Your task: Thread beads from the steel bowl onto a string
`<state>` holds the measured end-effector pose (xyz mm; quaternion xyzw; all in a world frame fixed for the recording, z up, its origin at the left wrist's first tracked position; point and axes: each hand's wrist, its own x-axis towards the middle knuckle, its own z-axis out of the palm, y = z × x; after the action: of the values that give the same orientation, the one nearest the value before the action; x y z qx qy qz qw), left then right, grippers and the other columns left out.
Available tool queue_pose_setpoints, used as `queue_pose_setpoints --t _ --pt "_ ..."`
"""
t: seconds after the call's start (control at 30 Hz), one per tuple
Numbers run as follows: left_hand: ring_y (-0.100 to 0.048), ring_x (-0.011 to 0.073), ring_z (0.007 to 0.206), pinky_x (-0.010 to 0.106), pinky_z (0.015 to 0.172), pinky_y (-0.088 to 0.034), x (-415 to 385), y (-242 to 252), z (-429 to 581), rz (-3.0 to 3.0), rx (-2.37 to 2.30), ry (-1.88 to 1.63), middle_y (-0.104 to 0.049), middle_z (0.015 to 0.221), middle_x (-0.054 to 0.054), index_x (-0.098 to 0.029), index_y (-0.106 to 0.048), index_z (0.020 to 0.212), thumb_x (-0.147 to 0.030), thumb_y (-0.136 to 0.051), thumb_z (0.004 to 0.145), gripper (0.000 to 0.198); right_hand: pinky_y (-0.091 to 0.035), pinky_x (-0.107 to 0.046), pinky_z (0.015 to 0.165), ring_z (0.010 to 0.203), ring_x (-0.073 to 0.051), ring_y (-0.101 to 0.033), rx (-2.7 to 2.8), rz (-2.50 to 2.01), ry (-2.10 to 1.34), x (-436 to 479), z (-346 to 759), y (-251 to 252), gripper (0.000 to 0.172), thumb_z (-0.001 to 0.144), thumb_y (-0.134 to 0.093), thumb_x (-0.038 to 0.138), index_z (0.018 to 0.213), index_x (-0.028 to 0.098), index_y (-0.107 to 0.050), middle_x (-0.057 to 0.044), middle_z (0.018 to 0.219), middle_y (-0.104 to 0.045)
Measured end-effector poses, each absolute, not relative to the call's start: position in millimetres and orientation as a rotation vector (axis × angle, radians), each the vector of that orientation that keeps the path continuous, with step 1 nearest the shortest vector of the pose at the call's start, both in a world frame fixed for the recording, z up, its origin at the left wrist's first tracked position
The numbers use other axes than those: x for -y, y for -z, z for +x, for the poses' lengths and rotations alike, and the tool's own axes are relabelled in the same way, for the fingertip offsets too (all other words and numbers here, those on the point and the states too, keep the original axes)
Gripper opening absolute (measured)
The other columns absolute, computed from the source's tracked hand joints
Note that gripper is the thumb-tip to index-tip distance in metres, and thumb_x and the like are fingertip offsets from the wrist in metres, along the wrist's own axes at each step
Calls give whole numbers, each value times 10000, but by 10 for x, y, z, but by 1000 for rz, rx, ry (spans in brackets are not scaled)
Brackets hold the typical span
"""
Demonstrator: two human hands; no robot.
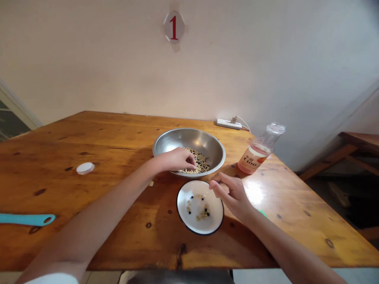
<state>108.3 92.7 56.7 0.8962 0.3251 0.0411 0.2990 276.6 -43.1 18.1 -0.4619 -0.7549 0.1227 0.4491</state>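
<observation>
Wooden desk [118,146]; beans [202,162] lie in the steel bowl [217,154], back from the near edge, the left hand [179,159] reaching inside; closer to that edge, the right hand [233,194] hovers by the dish [199,226]; whether either's fingers grasp beans, I cannot tell; a loose pinch could scatter some.

I see a wide, round, shiny silver metal bowl [214,152] sitting upright, its near side under my left hand [179,159]. Inside it, just beyond those fingertips, small round pale-yellow and black beans [201,162] lie mixed in a loose layer across the bottom. Nearer me, just left of and below my right hand [231,191], I have a shallow white round dish with a dark rim [188,223], sitting upright. Scattered pale-yellow beans [203,215] lie in it in loose groups, with a few black beans [190,213] among them.
</observation>
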Motion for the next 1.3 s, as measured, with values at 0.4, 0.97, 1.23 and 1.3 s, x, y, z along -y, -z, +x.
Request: queue_pose_setpoints --t 0.4,0.97,1.23,1.3 --pt "-634 126 830 257 808 -483 -838 -696 1054 1793 -527 -388 -705 892 40 -160 -700 923 -290 -687 753 214 -280 -200 422 413 -74 -360 1712 -1204 -264 406 2788 -162 280 846 -461 217 572 189 -416 55 460 -409" --pt "-626 104 773 268 813 -488 -825 -667 1078 1685 -499 -387 -691 826 15 -157 -697 842 -325 -741 703 222 -297 -188 410 418 -72 -364 1783 -1158 -123 424 2781 -195 239 810 -463 183 578 191 -407 45 477 -400" --pt "-616 98 752 271 802 -484 -793 -684 1075 1627 -467 -359 -671 777 3 -139 -662 803 -347 -754 682 258 -304 -190 410 408 -73 -373 1766 -1146 -102 422 2782 -190 232 810 -460 182 581 191 -424 47 469 -414" --pt "-613 94 745 264 795 -483 -793 -687 1073 1623 -466 -352 -671 776 1 -141 -663 800 -348 -753 685 254 -305 -191 409 407 -74 -375 1761 -1142 -103 423 2780 -195 234 810 -461 182 579 192 -424 46 467 -416"
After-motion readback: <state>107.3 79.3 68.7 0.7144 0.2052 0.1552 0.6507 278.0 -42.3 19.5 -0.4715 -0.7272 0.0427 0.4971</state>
